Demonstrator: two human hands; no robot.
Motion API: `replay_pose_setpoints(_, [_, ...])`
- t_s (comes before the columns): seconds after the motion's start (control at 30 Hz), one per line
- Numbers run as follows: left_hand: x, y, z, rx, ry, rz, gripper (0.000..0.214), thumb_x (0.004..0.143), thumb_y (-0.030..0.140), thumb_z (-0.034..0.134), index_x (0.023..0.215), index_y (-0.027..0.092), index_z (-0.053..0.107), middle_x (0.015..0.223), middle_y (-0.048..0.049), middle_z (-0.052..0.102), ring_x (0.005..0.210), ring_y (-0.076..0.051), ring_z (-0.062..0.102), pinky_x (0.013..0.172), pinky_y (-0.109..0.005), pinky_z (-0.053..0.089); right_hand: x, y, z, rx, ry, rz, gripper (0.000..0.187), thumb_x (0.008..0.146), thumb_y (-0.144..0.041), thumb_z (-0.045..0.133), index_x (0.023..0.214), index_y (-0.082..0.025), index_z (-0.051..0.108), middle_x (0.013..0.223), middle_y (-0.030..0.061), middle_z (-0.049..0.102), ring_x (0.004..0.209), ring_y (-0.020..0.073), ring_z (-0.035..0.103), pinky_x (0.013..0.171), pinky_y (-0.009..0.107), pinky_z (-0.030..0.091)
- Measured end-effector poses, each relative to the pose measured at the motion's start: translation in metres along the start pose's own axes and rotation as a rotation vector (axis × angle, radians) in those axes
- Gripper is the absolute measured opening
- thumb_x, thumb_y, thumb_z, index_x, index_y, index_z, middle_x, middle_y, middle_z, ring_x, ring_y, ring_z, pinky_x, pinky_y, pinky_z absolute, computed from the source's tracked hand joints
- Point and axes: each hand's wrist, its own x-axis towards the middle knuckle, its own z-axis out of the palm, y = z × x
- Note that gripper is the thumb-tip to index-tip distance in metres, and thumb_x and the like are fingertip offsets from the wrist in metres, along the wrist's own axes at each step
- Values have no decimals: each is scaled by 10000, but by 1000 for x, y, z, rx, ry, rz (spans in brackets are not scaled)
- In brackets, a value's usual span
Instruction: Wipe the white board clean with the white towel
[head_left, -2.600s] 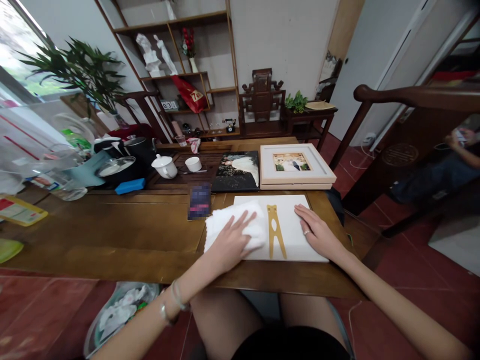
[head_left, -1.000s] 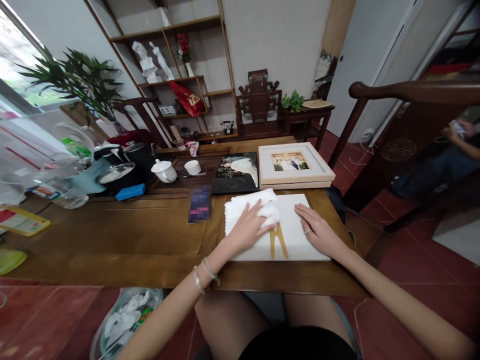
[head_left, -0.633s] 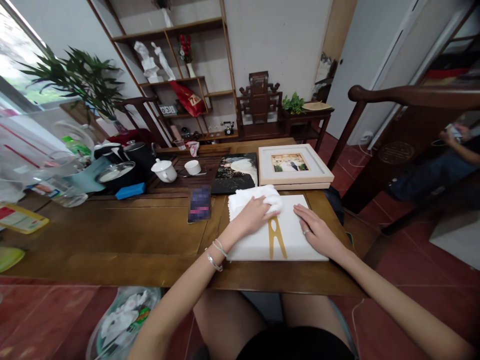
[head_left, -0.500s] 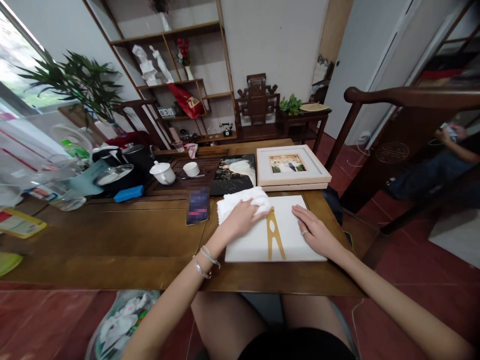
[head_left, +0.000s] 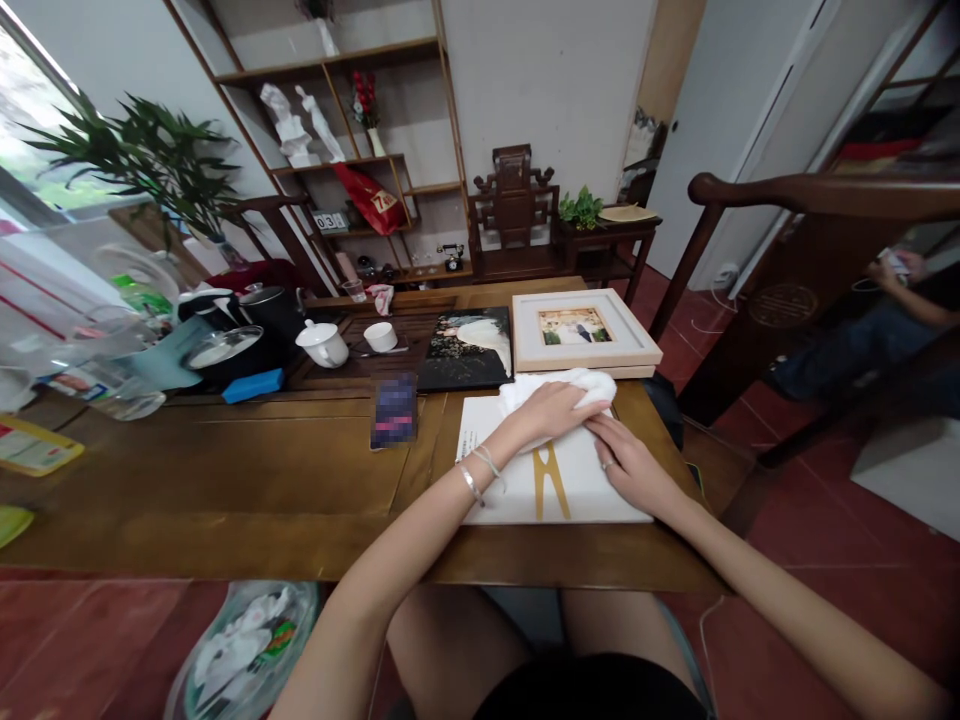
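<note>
On the far shelf a red bag (head_left: 371,198) shows a pale 7 with blurred characters after it, and a small number block (head_left: 328,221) reads 03 before a last digit I can't make out. The yellow-edged label (head_left: 34,445) at the left end of my desk (head_left: 225,475) is too blurred to read, and so is the small print along the left edge of the white board (head_left: 600,495) before me. My left hand (head_left: 556,408) lies over the white cloth (head_left: 596,384), which bunches out past my fingers on the far side; I can't tell whether they pinch it or only press. The cloth sits on the far part of the board. My right hand (head_left: 632,462) rests flat, fingers stretched out together, on the board's right side, its fingertips just beside my left ones. The cloth looks soft, thick and crumpled; the board is flat and plain, with a forked gold figure (head_left: 550,485) whose far end is covered.
</note>
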Motion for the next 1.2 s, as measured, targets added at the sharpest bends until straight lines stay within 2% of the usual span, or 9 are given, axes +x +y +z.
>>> replay_pose_setpoints(0.17, [8,11,4,123,-15,-4,604,964,576,285,979,119,681,998,-146,693,960,-292,633,820,-366,457,2,-7,-4,-1,-19,10,423,895,-162,369,1279,-210,537,1239,129,599,1193,291,527,1017,522,435])
replay_pose_setpoints(0.37, [-28,-1,6,194,-11,-52,586,975,526,313,947,85,697,980,-184,679,950,-308,635,831,-405,468,0,-2,-1,-1,-16,11,424,902,-172,361,1291,-200,527,1313,128,565,1287,277,467,1078,524,386])
replay_pose_setpoints(0.47, [-49,2,15,309,11,-17,486,968,487,386,961,122,707,1188,-175,622,1141,-321,554,942,-453,430,-2,2,2,4,-11,18,428,901,-175,355,1294,-175,525,1349,141,544,1315,277,446,1093,533,372])
replay_pose_setpoints(0.57, [-73,24,29,448,32,37,381,949,445,461,957,168,723,1381,-144,492,1282,-380,427,997,-554,374,-2,4,3,17,-8,18,429,898,-178,362,1294,-182,527,1355,136,544,1320,275,444,1097,537,371])
replay_pose_setpoints(0.7, [-110,71,41,510,62,138,261,907,360,545,967,187,731,1356,-162,511,1258,-419,449,978,-601,384,-3,5,3,28,-24,32,418,902,-196,378,1292,-185,529,1371,137,532,1330,272,435,1101,535,370])
replay_pose_setpoints(0.8, [-127,91,40,471,55,168,246,876,383,580,911,202,742,1352,-157,517,1259,-420,450,984,-604,383,-2,5,2,35,-31,35,407,911,-207,373,1282,-173,538,1376,144,527,1334,266,432,1111,525,360])
replay_pose_setpoints(0.9, [-120,82,38,418,57,96,288,894,419,547,926,205,737,1389,-144,488,1298,-405,409,992,-594,388,-2,6,3,41,-19,40,402,913,-214,379,1276,-171,546,1372,148,531,1330,269,436,1110,530,358])
replay_pose_setpoints(1.07, [-76,45,41,415,27,-53,328,885,390,571,1099,174,694,1489,-156,352,1356,-414,314,1042,-596,341,-3,6,2,68,-16,10,464,868,-162,407,1317,-200,516,1368,132,537,1332,278,434,1096,549,367])
replay_pose_setpoints(1.2, [-75,53,43,469,41,10,295,894,284,553,1107,135,694,1463,-179,386,1349,-427,319,1071,-599,289,-3,6,0,73,-43,11,463,864,-185,437,1320,-173,516,1374,155,528,1337,292,425,1099,548,363])
